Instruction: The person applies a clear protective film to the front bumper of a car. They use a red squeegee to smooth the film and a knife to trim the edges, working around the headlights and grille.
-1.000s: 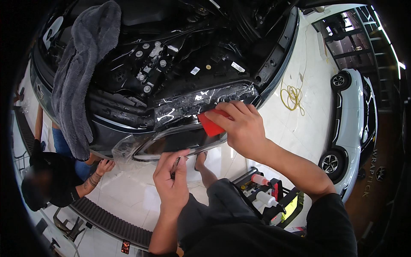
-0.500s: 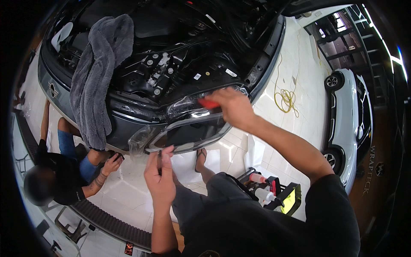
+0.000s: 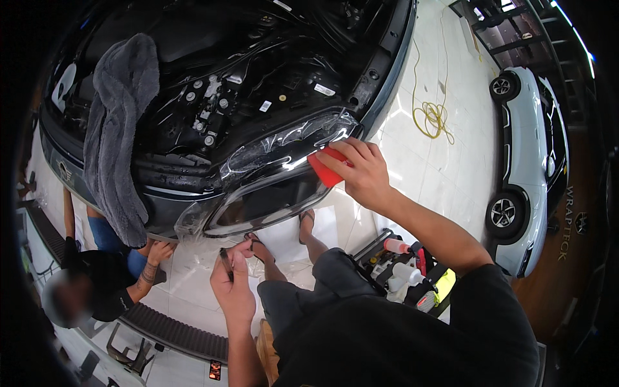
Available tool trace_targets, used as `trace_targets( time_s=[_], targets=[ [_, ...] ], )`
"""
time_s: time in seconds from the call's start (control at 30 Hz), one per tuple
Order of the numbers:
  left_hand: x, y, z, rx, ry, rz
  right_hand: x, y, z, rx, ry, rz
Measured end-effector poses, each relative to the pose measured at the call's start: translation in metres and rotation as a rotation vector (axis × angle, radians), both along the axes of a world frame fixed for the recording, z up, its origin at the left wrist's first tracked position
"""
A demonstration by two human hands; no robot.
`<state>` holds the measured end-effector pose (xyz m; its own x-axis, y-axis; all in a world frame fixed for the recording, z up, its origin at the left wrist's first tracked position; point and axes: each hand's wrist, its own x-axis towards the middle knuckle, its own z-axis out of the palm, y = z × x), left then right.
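My right hand [image 3: 369, 173] is clamped on a red squeegee [image 3: 325, 169] at the edge of the headlight [image 3: 267, 198], which stretches leftward from that grip. My left hand [image 3: 233, 287], lower left, pinches a slim dark tool [image 3: 226, 260]. White printed labels [image 3: 324, 89] sit above my right grip; pale wall lettering [image 3: 567, 222] stands far right.

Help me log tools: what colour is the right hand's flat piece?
The flat piece in the right hand is red; head view.
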<state>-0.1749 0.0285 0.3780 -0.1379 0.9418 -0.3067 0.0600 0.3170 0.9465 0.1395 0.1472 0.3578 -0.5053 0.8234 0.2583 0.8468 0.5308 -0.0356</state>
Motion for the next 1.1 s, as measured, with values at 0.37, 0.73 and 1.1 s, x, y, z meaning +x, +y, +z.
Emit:
trace_targets(
  time_s=[0.37, 0.73, 1.1],
  targets=[
    [0.057, -0.002, 0.035, 0.11, 0.02, -0.16, -0.018, 0.0, 0.019, 0.054, 0.184, -0.182],
    [0.096, -0.004, 0.027, 0.046, -0.001, -0.095, -0.005, 0.004, 0.017, -0.087, -0.01, -0.182],
    [0.144, -0.009, 0.023, 0.189, 0.068, -0.083, 0.004, 0.009, 0.026, -0.117, -0.057, -0.159]
  ],
)
